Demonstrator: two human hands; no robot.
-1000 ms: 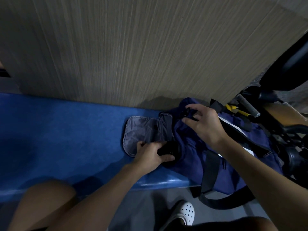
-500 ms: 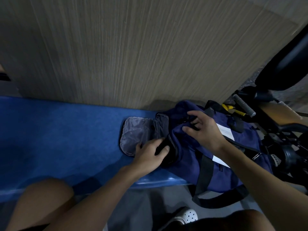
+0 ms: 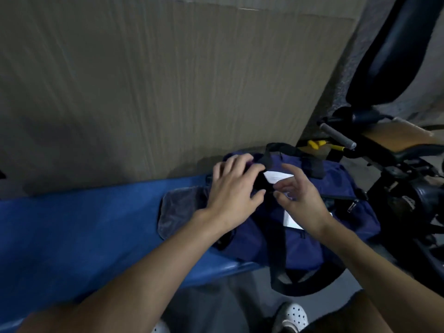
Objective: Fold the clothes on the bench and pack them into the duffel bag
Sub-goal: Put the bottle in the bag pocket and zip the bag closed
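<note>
No loose clothes show on the blue desk (image 3: 84, 224), so I'd say folding and packing are done and only closing up remains. The navy duffel bag (image 3: 346, 186) sits at the desk's right end, its grey-lined end flap (image 3: 180, 212) lying open. The left grip (image 3: 235, 191) is released, fingers spread flat on the bag's top. The right grip (image 3: 298, 198) hovers just beside it over a white tag (image 3: 276, 176), fingers curled. Pinching something? I cannot tell.

Bare forearms (image 3: 144, 267) lead to the left hand (image 3: 230, 195) and right hand (image 3: 300, 200). Down below, there's a white clog (image 3: 292, 317) dotted with round vent holes, a second white clog (image 3: 161, 329) at the edge, and dark shorts (image 3: 341, 318).
</note>
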